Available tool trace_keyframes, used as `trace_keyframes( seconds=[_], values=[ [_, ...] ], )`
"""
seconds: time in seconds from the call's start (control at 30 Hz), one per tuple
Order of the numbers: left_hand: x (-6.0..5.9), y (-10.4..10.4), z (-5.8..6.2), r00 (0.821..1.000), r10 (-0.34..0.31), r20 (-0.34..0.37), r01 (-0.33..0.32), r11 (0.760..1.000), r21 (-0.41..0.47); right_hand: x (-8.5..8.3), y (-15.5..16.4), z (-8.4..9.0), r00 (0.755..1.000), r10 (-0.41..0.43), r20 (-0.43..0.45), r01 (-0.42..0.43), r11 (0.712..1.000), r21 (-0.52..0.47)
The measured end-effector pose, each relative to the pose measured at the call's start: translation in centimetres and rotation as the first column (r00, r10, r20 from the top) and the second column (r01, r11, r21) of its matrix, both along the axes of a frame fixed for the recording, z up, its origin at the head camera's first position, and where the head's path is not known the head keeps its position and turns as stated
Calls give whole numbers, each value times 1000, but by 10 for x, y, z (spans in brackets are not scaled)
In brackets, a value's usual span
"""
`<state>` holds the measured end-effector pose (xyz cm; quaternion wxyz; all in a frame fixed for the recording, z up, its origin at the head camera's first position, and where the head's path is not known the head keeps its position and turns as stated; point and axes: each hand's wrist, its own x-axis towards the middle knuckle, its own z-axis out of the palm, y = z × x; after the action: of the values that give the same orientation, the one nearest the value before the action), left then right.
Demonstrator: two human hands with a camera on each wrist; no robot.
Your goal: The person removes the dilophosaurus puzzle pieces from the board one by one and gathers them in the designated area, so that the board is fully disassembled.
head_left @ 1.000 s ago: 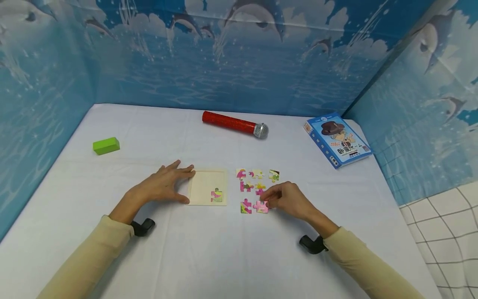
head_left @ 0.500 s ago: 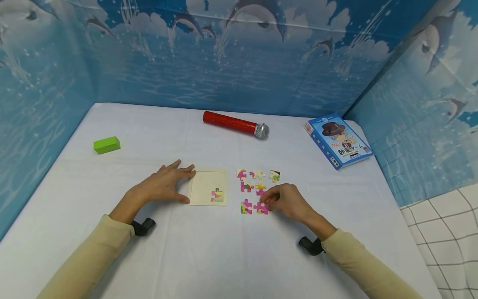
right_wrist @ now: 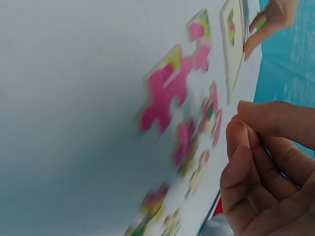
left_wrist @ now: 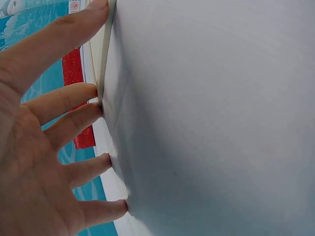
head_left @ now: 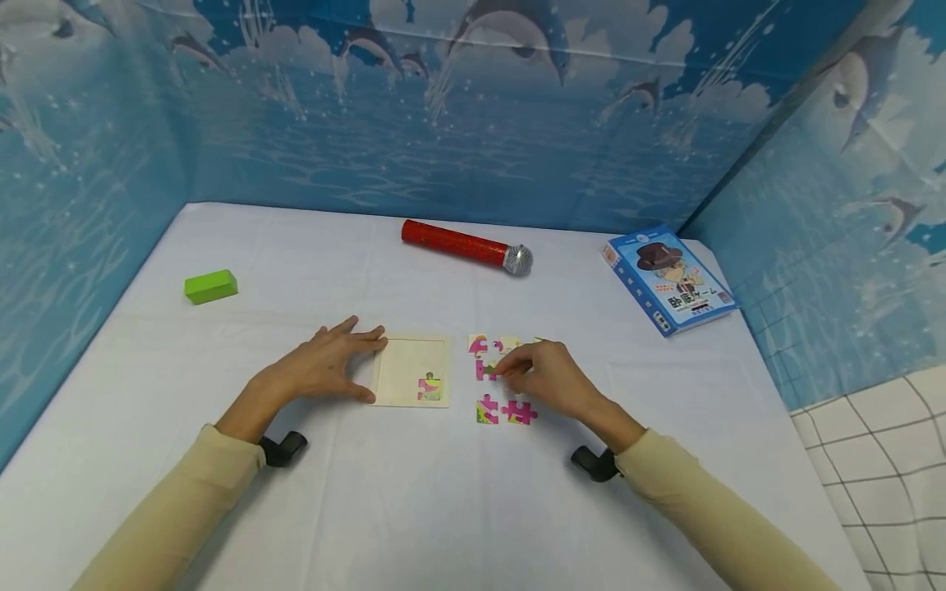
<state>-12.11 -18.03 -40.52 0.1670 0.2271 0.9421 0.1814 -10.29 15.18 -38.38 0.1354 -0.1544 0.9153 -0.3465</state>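
While your left hand (head_left: 321, 368) lies flat with straight fingers against the tray (head_left: 411, 371), your right hand (head_left: 543, 375) curls over loose pieces (head_left: 506, 410) just right of it. Cannot tell whether it holds one. One piece (head_left: 429, 387) sits in the tray.

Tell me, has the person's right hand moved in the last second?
Yes. The right hand has shifted up and to the left, away from the two near puzzle pieces and over the middle row, closer to the puzzle tray.

Both arms wear long, pale cream-yellow sleeves (head_left: 170, 509) that end at the wrists, lower left and lower right of the head view. A small black strap-mounted camera (head_left: 282, 448) sits under each wrist. The hands are bare, without rings or gloves.
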Motion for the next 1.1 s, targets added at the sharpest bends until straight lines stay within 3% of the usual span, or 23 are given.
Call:
trace_keyframes(
  seconds=[0.37,0.63,0.87,1.1],
  values=[
    [1,0,-1,1000,-5,-8,5,1000,11,-7,-64,-16,985,172,-26,-172,985,-3],
    [1,0,1,1000,-9,-10,9,1000,0,-7,-80,-19,974,216,-64,-213,976,55],
    [1,0,1,1000,-15,-17,15,1000,-8,-5,-81,-19,973,205,-101,-201,978,49],
    [1,0,1,1000,-14,-15,14,1000,-6,-8,-83,-19,988,92,-122,-103,991,-87]
  ],
)
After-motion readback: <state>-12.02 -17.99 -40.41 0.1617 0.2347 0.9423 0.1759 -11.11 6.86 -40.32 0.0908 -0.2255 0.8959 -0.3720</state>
